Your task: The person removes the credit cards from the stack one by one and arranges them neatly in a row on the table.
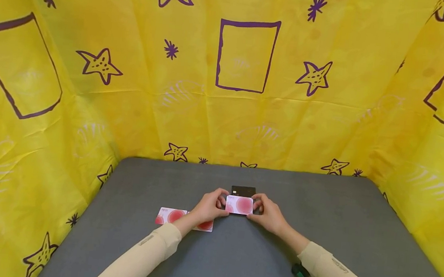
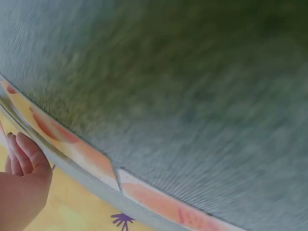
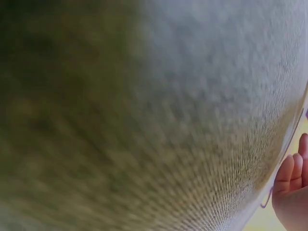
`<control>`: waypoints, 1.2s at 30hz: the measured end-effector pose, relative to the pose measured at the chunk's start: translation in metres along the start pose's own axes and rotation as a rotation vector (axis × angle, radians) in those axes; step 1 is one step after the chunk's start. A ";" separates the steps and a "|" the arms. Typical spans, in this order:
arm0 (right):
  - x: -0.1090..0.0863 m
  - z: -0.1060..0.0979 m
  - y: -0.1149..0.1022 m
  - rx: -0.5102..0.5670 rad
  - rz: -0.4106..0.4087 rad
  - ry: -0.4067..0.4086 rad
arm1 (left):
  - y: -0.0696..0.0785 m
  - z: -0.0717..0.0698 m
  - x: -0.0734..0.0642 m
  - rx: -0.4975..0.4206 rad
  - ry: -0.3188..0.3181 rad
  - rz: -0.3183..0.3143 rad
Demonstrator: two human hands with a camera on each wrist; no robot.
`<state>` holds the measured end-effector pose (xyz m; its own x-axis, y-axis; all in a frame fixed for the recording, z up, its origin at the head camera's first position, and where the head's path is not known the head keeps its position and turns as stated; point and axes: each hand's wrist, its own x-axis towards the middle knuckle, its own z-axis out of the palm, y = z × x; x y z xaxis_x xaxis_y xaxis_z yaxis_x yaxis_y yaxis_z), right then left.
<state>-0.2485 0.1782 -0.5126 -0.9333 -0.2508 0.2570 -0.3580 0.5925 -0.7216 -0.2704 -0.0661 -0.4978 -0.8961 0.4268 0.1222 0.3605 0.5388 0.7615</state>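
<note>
Between both hands, a white card with pink-red circles (image 1: 239,205) is held by its two short sides, its printed face toward the head camera. My left hand (image 1: 213,204) pinches the left side between thumb and fingers, and my right hand (image 1: 269,212) pinches the right side likewise. Just behind it, a black card with a small chip (image 1: 244,191) shows its upper part; the held card hides the rest. Two similar pink-and-white cards lie on the table by my left forearm: one card (image 1: 171,216) in view, the other card (image 1: 205,226) partly covered by the wrist.
A grey cloth-covered table (image 1: 300,201) spreads under the hands. Yellow curtains (image 1: 239,127) with purple stars and shapes stand behind and at both sides. A dark green-and-black object (image 1: 299,271) shows beside the right sleeve.
</note>
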 end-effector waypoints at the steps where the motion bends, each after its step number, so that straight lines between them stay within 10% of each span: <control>1: -0.001 0.000 0.000 -0.007 -0.004 -0.001 | 0.001 0.000 -0.002 0.004 -0.009 -0.008; 23: -0.023 0.002 -0.016 -0.089 -0.068 -0.115 | 0.008 -0.009 -0.034 0.197 -0.067 0.061; 36: -0.029 0.011 -0.021 -0.159 -0.054 -0.144 | 0.004 -0.013 -0.049 0.204 -0.136 -0.040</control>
<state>-0.2134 0.1644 -0.5121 -0.9031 -0.3853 0.1896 -0.4178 0.6857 -0.5960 -0.2290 -0.0943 -0.4926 -0.8724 0.4888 -0.0029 0.3827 0.6867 0.6180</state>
